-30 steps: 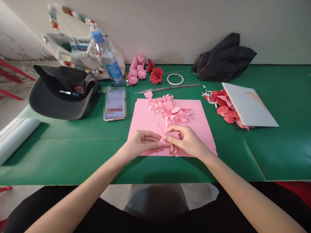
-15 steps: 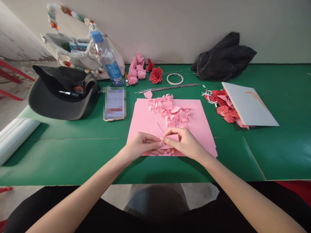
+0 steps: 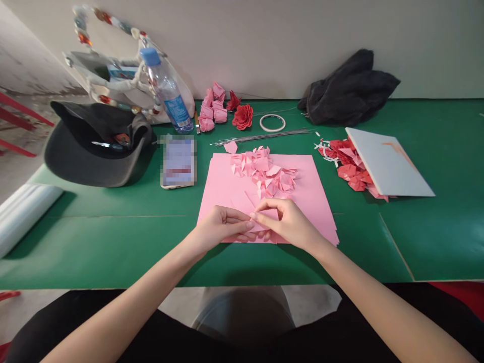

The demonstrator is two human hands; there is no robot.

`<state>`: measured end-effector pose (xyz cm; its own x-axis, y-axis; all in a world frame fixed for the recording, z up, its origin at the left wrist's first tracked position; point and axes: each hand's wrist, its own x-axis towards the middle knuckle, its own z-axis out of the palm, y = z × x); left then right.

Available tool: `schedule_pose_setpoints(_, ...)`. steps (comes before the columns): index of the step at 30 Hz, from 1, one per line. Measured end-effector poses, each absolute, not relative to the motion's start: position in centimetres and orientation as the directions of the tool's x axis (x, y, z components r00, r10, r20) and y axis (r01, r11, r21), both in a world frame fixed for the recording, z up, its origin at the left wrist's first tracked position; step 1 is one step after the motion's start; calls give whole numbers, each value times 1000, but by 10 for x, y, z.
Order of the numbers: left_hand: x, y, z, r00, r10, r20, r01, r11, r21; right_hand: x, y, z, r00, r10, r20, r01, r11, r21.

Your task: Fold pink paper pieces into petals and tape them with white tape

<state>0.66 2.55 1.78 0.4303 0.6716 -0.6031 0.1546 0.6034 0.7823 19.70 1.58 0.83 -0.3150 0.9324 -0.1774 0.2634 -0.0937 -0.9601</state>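
Observation:
A small piece of pink paper (image 3: pixel 262 226) is pinched between my two hands, low over a stack of pink paper sheets (image 3: pixel 215 184). My left hand (image 3: pixel 223 223) grips its left side, thumb on top and fingers beneath. My right hand (image 3: pixel 289 222) holds the other side, its thumb and index finger meeting near the left thumb tip. The fingers partly cover the piece, so its exact shape is hidden. Just beyond, a heap of cut and curled pink paper petals (image 3: pixel 264 171) lies on the sheets.
Behind the sheets are thin wires (image 3: pixel 260 137), a tape roll (image 3: pixel 272 123), a red paper rose (image 3: pixel 242 117) and pink paper flowers (image 3: pixel 212 111). Leftward are a phone (image 3: pixel 179 162), a bottle (image 3: pixel 170 96) and a cap (image 3: pixel 98 151). A white board (image 3: pixel 393 164) covers red petals (image 3: pixel 351 171) at right.

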Motion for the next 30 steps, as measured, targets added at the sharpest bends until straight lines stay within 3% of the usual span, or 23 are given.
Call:
schedule_pose_setpoints(7,7,21,14,418,729,-543,167,526,834,195,13,7,-356,924,-140,337,-13,-941)
schedule_pose_setpoints(15,0,28,24,393,817,-422,95,421,902,206,22,5,-197,978,-68,161,-36,-986)
schedule_pose_setpoints(18,1,27,22,446,809,-384,35,413,910,201,18,3,-204,978,-42,188,-3,-982)
schedule_pose_setpoints(22,3,25,18,446,812,-376,10,416,909,194,10,0,-162,970,182,337,227,-914)
schedule_pose_setpoints(25,3,26,19,435,818,-377,23,408,913,196,8,-1,-290,884,366,424,462,-779)
schedule_pose_setpoints(30,3,27,19,459,814,-356,-3,402,916,203,10,-2,-420,803,423,420,585,-694)
